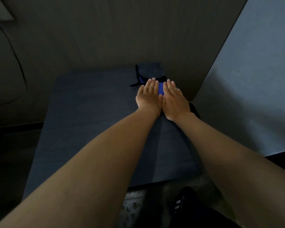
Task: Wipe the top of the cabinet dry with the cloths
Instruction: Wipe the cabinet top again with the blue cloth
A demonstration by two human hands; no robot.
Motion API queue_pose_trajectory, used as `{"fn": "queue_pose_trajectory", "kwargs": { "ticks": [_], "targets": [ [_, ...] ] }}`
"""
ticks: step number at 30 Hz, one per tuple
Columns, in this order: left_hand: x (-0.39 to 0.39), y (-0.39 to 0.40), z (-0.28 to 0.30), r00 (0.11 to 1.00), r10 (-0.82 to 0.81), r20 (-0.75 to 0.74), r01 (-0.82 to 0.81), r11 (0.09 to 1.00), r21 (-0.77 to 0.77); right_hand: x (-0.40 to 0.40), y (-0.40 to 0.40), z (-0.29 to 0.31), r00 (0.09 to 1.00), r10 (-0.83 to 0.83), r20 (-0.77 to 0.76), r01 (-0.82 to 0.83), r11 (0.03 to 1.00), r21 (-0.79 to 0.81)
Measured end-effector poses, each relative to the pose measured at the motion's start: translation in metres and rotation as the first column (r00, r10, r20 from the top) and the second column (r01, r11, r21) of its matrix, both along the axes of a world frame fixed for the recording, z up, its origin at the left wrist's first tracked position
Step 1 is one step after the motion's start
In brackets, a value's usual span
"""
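A: Starting at the left, what do you see?

B: A dark wall with a thin black cable (15,51) curving down it, then the cabinet top (89,120), a dark, matte surface running away from the camera toward the back wall.

A: And the hands?

B: The 2 bare forearms reach forward side by side. The left hand (148,94) lies flat, palm down, fingers straight and close together. The right hand (174,99) lies just beside it in the same pose, and the 2 touch along their inner edges near the thumbs.

A: Where is the cloth?

B: A blue cloth (161,90) sits under both palms, near the far right corner of the cabinet top; only a strip of it shows in the gap between the hands. Neither hand curls round it; they press on it with straight fingers.

A: Anything behind them?

B: A dark bundle with a black strap (149,71), against the back wall, just past the fingertips. It may be another cloth, but the light is too dim to be sure.

A: Further right?

B: A pale wall (253,79), and low down a dark shoe (183,201) on the floor.
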State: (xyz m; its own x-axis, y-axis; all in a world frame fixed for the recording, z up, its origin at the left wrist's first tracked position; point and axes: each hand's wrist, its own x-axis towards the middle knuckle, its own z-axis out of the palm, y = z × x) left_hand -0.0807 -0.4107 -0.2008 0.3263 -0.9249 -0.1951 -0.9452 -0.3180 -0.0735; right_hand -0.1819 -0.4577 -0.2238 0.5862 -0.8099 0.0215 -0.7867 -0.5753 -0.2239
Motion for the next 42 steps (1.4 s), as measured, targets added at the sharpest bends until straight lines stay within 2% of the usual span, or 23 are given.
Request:
{"fn": "queue_pose_trajectory", "kwargs": {
  "ticks": [5, 20, 28, 36, 42],
  "targets": [
    [0.018, 0.027, -0.001, 0.999, 0.015, -0.047, -0.015, 1.000, -0.004, 0.017, 0.028, 0.001, 0.998, 0.012, -0.058, -0.017, 0.997, -0.073],
    [0.107, 0.107, -0.004, 0.985, 0.151, -0.089, -0.149, 0.988, 0.030, 0.111, 0.100, 0.009, 0.985, 0.145, -0.091, -0.149, 0.988, -0.046],
    [0.136, 0.093, 0.001, 0.980, 0.199, 0.000, -0.198, 0.976, 0.086, 0.150, 0.092, 0.016, 0.964, 0.181, -0.194, -0.199, 0.977, -0.076],
    [0.156, 0.052, 0.005, 0.981, 0.193, 0.018, -0.194, 0.975, 0.111, 0.183, 0.052, 0.022, 0.961, 0.079, -0.265, -0.087, 0.996, -0.018],
    [0.164, 0.018, 0.006, 0.990, 0.144, 0.009, -0.144, 0.985, 0.097, 0.193, 0.018, 0.019, 0.954, -0.005, -0.298, -0.019, 0.997, -0.077]
  ]
}}
